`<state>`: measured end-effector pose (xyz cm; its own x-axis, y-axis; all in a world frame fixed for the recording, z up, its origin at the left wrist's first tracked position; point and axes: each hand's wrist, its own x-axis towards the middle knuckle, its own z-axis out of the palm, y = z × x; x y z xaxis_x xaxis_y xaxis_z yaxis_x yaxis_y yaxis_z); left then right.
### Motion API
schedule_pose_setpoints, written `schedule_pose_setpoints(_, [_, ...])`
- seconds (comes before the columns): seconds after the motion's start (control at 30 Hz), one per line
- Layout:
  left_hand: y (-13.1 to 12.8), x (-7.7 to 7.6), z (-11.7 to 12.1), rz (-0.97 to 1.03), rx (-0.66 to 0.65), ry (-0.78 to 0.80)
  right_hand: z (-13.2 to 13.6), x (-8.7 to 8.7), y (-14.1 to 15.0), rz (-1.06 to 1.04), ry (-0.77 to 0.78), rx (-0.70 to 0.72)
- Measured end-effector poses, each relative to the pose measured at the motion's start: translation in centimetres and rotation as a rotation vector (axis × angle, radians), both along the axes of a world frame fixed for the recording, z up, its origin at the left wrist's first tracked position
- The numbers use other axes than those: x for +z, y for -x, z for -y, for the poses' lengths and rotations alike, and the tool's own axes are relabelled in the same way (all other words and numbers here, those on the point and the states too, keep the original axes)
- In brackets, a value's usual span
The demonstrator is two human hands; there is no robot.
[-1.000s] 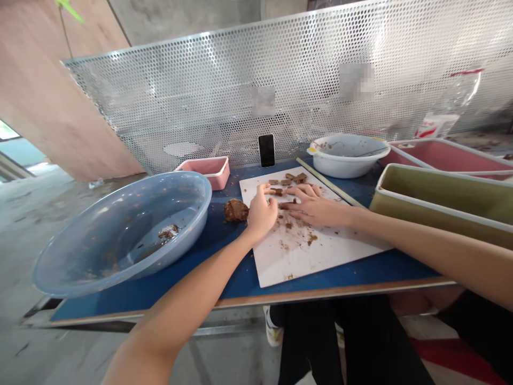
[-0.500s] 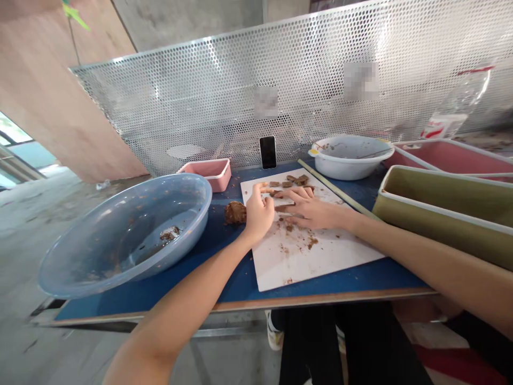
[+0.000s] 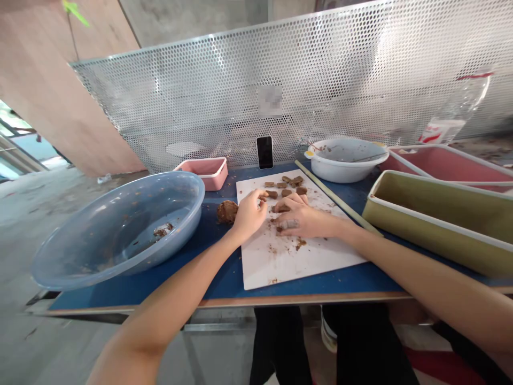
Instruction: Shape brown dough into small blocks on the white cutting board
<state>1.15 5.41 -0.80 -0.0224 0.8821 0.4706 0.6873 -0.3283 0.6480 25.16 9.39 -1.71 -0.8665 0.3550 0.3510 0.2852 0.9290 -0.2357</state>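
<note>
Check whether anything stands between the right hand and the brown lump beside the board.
Yes: the left hand stands between the right hand and the brown lump, crossing the left edge of the white board.

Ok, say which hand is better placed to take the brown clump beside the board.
Likely the left hand: it is beside the clump; the right hand is farther off, over the board.

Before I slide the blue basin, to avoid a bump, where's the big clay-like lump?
In the head view, the big clay-like lump sits left of centre on the blue tabletop, between the blue basin and the white board, beside the left hand.
</note>
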Motion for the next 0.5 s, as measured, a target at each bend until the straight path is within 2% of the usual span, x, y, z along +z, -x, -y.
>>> schedule_pose_setpoints(0.17, [-0.07,0.30,0.18,-0.018,0.010,-0.026,-0.24,-0.70,0.36,-0.035,0.037,0.009])
schedule_pose_setpoints(0.37, [-0.14,0.37,0.31,-0.004,0.004,-0.021,-0.63,-0.61,0.32,-0.150,0.121,0.044])
schedule_pose_setpoints(0.5, [-0.69,0.66,0.75,0.058,-0.036,0.048,-0.99,-0.55,0.21,-0.174,0.114,0.002])
